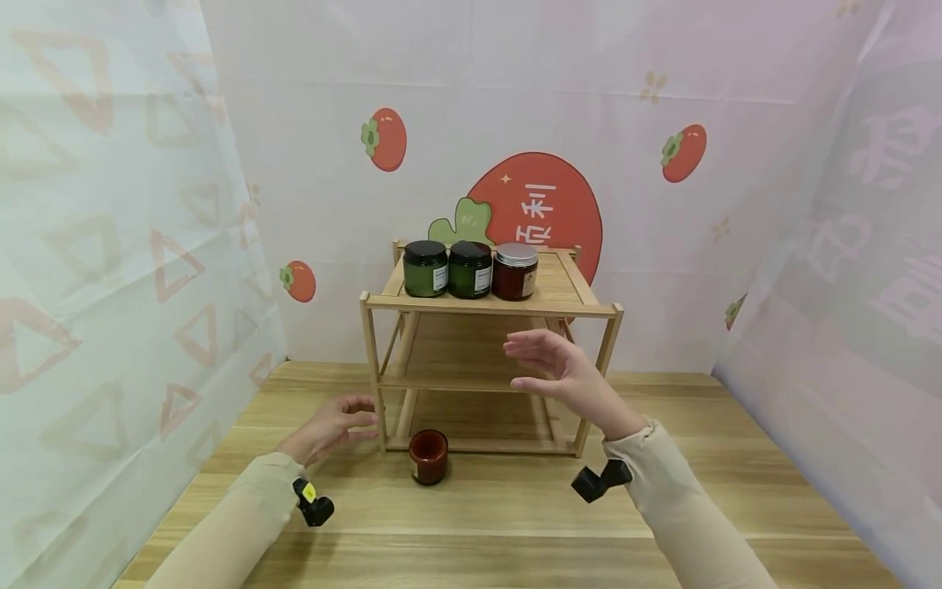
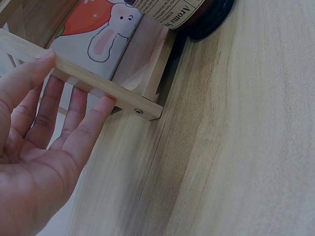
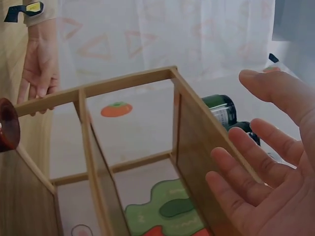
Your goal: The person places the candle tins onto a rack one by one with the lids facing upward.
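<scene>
A three-tier wooden shelf [image 1: 562,282] stands on the table. My left hand [image 1: 331,427] holds its front left leg low down; in the left wrist view the thumb and fingertips of that hand [image 2: 47,142] meet the wooden leg [image 2: 88,81]. My right hand [image 1: 567,376] hovers before the upper opening with fingers spread and nothing in it. On the top tier sit two green jars with black lids [image 1: 425,270] [image 1: 470,271] and a brown-red jar with a silver lid [image 1: 515,272]. An open red-brown glass candle jar [image 1: 428,460] stands on the table by the shelf's lower front left.
The wooden table [image 1: 500,515] extends in front of the shelf and to both sides. Printed cloth walls [image 1: 316,164] enclose it at the back, left and right. The shelf's middle board [image 1: 464,352] and bottom board [image 1: 478,417] lie under the top tier.
</scene>
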`<state>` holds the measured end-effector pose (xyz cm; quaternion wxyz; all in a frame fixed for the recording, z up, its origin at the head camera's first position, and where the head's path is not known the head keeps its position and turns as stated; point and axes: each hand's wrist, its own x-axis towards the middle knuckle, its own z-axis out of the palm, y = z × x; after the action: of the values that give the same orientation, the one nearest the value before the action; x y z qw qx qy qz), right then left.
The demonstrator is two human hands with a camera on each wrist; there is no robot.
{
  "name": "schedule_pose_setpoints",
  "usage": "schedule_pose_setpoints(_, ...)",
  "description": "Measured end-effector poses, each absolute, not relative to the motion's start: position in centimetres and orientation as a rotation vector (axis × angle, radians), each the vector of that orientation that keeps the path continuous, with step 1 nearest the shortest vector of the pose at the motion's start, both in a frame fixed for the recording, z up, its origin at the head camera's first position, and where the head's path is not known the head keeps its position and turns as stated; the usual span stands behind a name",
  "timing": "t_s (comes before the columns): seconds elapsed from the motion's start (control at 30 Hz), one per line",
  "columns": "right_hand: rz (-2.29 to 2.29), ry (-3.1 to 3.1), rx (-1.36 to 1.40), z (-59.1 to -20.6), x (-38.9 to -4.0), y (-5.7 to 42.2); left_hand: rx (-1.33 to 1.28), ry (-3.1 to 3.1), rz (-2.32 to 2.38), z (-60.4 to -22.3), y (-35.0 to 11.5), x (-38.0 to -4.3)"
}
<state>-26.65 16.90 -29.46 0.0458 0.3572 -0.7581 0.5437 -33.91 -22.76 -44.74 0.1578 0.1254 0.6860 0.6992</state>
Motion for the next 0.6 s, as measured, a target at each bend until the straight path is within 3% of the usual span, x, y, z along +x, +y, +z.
schedule_pose_setpoints(0.6, 1.568, -2.504, 1.122, -34.4, -26.6, 14.0, 0.341, 1.96, 2.01, -44.5, -22.5, -33.6)
